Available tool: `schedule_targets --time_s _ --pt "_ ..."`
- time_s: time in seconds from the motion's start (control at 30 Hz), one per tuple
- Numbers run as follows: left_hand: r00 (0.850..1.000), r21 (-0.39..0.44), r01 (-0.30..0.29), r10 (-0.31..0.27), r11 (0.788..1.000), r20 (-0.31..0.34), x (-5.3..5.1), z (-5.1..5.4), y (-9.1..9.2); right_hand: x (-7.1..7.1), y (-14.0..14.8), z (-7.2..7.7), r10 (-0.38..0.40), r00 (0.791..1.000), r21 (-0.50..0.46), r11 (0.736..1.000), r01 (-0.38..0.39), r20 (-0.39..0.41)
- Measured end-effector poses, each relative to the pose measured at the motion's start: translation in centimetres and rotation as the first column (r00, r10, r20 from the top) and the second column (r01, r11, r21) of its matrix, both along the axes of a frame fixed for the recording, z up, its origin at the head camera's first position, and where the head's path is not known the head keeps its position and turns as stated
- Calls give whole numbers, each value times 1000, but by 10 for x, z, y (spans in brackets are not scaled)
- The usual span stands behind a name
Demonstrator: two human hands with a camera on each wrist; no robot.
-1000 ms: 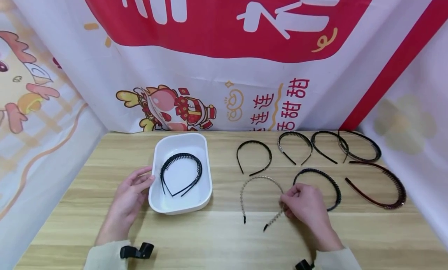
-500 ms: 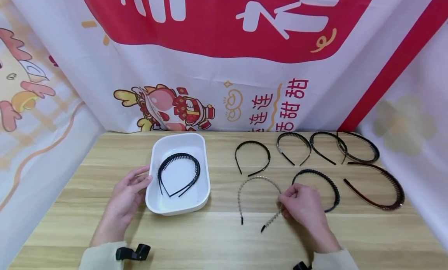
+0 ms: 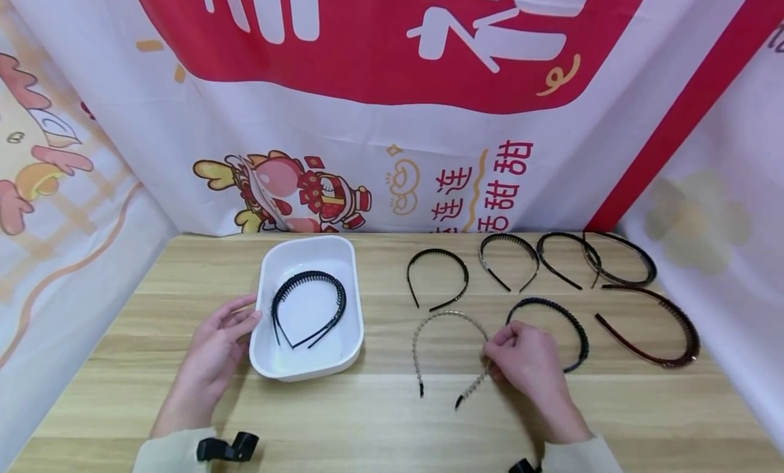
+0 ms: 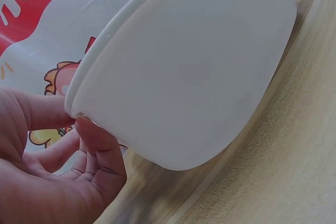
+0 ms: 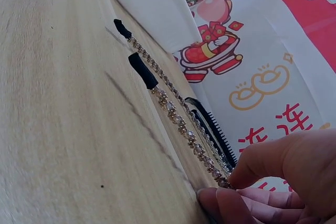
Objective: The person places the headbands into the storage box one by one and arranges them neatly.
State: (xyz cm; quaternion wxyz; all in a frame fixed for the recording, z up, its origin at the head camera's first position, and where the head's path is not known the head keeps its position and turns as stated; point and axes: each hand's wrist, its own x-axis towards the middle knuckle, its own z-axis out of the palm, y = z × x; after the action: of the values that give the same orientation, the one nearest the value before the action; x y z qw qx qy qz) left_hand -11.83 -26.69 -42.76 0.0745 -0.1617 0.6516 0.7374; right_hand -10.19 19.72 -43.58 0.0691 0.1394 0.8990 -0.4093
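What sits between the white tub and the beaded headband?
Only bare wooden tabletop separates the white tub from the beaded headband, as the head view shows.

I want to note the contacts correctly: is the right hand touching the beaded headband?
Touching. The right wrist view shows the right hand pinching the beaded headband between thumb and finger, without a visible gap.

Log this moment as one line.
left hand: grips white tub | right hand: pinches beaded headband | white tub: black headbands inside | table: other headbands
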Motion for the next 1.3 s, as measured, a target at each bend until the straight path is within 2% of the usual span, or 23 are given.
schedule_targets --time_s 0.27,0.53,0.83,1.03,1.3 --pt "1000 2 -4 4 1000 5 0 -1 0 -2 2 2 5 1000 -16 1000 -5 -3" --pt "1000 3 -7 7 1000 -2 0 0 0 -4 8 6 13 1000 -140 990 -10 16" --pt "1000 -16 -2 3 1000 19 0 1 0 -3 9 10 53 998 -327 944 -39 36" --pt "1000 -21 1 0 1000 27 0 -1 0 -4 13 11 97 995 -429 901 -72 38" --pt "1000 -1 0 1 1000 5 -1 -1 1 -4 16 13 96 995 -490 869 -73 21"
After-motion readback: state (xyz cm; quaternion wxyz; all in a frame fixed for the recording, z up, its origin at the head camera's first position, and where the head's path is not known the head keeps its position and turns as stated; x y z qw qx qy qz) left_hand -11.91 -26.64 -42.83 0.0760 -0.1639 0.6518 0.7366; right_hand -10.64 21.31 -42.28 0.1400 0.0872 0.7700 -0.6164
